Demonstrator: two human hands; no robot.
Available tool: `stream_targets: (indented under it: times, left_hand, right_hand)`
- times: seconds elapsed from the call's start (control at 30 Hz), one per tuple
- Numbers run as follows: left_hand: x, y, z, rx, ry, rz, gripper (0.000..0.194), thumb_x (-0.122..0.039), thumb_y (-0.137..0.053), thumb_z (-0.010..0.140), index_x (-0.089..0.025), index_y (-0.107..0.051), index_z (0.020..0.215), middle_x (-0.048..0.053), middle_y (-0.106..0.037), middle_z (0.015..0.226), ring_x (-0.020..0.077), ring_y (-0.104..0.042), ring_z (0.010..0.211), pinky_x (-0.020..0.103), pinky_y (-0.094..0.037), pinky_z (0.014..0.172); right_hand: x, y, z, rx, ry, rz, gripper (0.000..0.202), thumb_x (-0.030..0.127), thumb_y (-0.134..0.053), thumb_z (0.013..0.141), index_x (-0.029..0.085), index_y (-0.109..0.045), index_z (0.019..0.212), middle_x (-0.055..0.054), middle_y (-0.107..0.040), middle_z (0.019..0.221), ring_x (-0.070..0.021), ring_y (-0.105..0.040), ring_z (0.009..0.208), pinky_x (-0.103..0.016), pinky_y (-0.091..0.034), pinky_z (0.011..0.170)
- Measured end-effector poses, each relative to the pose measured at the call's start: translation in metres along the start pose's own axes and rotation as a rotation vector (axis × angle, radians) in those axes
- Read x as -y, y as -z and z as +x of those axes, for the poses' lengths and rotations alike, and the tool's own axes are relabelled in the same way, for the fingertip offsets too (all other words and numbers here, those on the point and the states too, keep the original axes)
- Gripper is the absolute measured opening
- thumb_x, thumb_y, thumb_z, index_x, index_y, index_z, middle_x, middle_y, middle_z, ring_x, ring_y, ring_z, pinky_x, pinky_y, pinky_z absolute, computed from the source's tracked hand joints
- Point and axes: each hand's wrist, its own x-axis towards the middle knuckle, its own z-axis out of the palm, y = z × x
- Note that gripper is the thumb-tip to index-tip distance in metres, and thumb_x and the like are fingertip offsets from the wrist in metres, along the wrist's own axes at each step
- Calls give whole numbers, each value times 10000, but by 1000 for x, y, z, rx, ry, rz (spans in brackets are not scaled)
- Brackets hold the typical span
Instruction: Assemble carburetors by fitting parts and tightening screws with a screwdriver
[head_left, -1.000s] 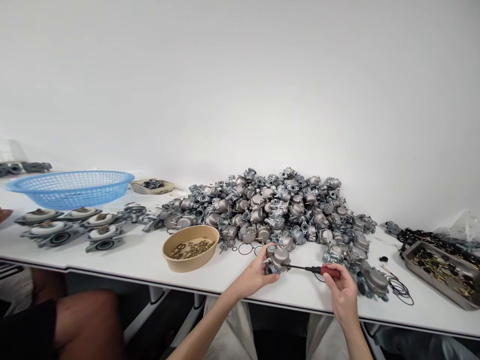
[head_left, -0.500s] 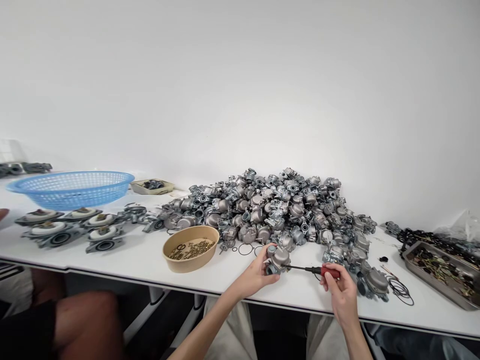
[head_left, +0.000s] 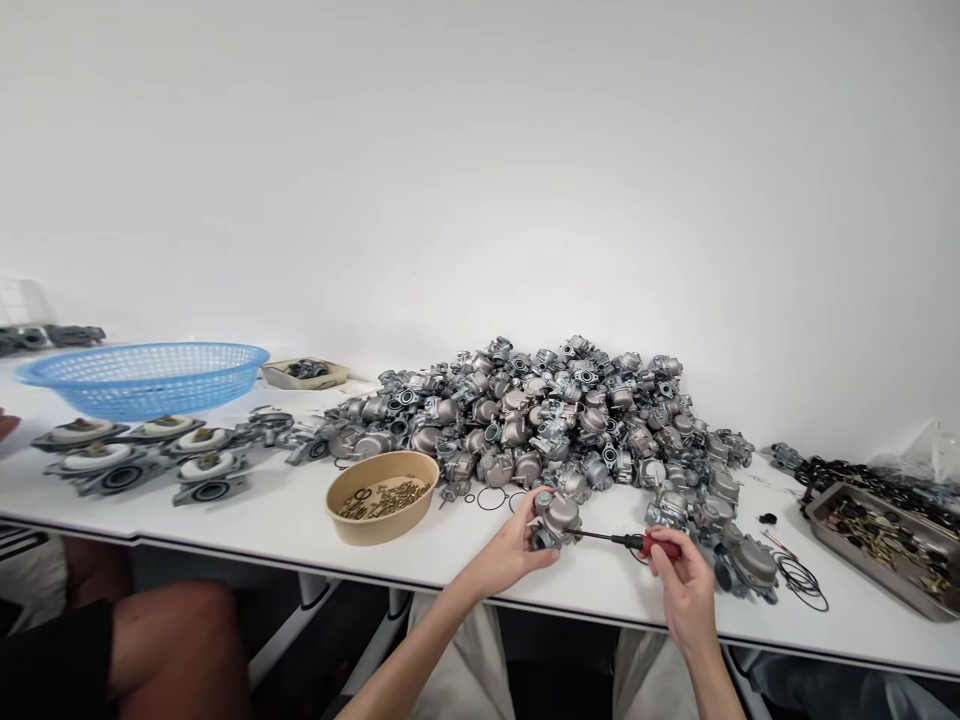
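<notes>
Closest in, light trousers [head_left: 457,660] show below the white table [head_left: 277,520], with a neighbour's bare knee [head_left: 172,640] off to the left. Just over the table's front edge, the left hand [head_left: 521,550] grips a metal carburetor [head_left: 561,514], its rounded bowl facing up; whether it touches the tabletop I cannot tell. The right hand [head_left: 686,585] has its fingers closed around a red-handled screwdriver [head_left: 664,546], whose dark shaft points left, level, to the carburetor's side. To the left stands a tan tub [head_left: 382,532] of brass-coloured screws [head_left: 405,495]; on the right, black rubber rings [head_left: 804,588] lie near a metal tray [head_left: 861,570] of small parts. Beyond the hands, a broad heap of carburetors [head_left: 555,415] rises. Leftward, several opened carburetor bodies [head_left: 116,475] with white floats sit before a blue mesh basket [head_left: 172,390]. A pale wall [head_left: 480,180] closes the back.
</notes>
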Motion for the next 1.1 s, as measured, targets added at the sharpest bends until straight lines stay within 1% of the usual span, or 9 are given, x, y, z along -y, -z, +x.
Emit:
stream_targets:
  times: [0.17, 0.3, 0.43, 0.57, 0.67, 0.77, 0.87, 0.93, 1.1]
  left_hand:
    - [-4, -1, -1, 7, 21, -20, 934, -371, -864, 762, -275, -301, 1501, 146, -566, 1454, 288, -623, 1245, 462, -437, 1106]
    - [-5, -2, -1, -4, 14, -27, 926, -373, -865, 758, -276, -311, 1493, 142, -571, 1439, 288, -620, 1246, 466, -430, 1119]
    - [-2, -2, 0, -11, 3, -26, 921, -384, -871, 753, -277, -324, 1486, 137, -570, 1435, 286, -627, 1230, 467, -432, 1120]
    - [-1, -1, 0, -18, 12, -19, 920, -382, -871, 759, -278, -326, 1493, 142, -567, 1447, 289, -631, 1228, 465, -448, 1104]
    - [-1, 0, 0, -9, 14, -23, 920, -381, -874, 759, -281, -329, 1494, 141, -570, 1446, 290, -628, 1237, 466, -448, 1106]
    - [-2, 0, 0, 6, 10, -43, 926, -371, -876, 759, -288, -321, 1495, 136, -572, 1445, 285, -625, 1252, 470, -440, 1120]
    - [-4, -1, -1, 10, 15, -49, 933, -353, -876, 753, -282, -310, 1491, 143, -571, 1447, 285, -625, 1253, 477, -436, 1128]
    - [-5, -1, -1, 8, 22, -45, 933, -350, -874, 751, -274, -310, 1490, 149, -570, 1445, 289, -625, 1249, 478, -443, 1121]
    - [-7, -1, -1, 8, 21, -48, 945, -339, -867, 755, -275, -302, 1510, 153, -565, 1448, 295, -622, 1260, 474, -449, 1119]
  right_hand:
    - [1, -1, 0, 1, 9, 8, 339, 523, -831, 823, 212, -766, 940, -130, -745, 1041, -262, -717, 842, -403, -644, 772]
    - [3, -2, -1, 23, 21, 0, 318, 519, -817, 837, 214, -765, 914, -135, -737, 1066, -284, -721, 900, -414, -643, 792]
    - [1, 0, -1, 15, 17, 14, 313, 505, -827, 833, 214, -771, 932, -129, -751, 1033, -278, -727, 874, -401, -638, 769]
    - [-2, 1, 0, 2, 2, -26, 345, 526, -821, 832, 214, -772, 970, -121, -778, 977, -271, -729, 827, -402, -632, 758]
    - [-2, 0, 0, -7, 2, -19, 348, 527, -820, 833, 213, -767, 974, -120, -786, 981, -260, -732, 797, -401, -634, 750]
    - [0, -1, 0, -12, -6, 8, 345, 493, -840, 822, 208, -761, 999, -131, -792, 1021, -265, -746, 821, -397, -639, 757]
    - [2, -3, 0, -16, -22, 31, 377, 458, -859, 810, 218, -744, 1077, -133, -802, 1041, -276, -759, 867, -390, -639, 765]
    - [3, -3, 0, -17, -28, 40, 399, 450, -865, 807, 224, -734, 1107, -130, -808, 1035, -271, -763, 863, -384, -638, 764]
    - [5, -3, 1, -8, -28, 5, 375, 477, -874, 781, 213, -757, 1020, -125, -815, 961, -279, -770, 847, -368, -637, 743]
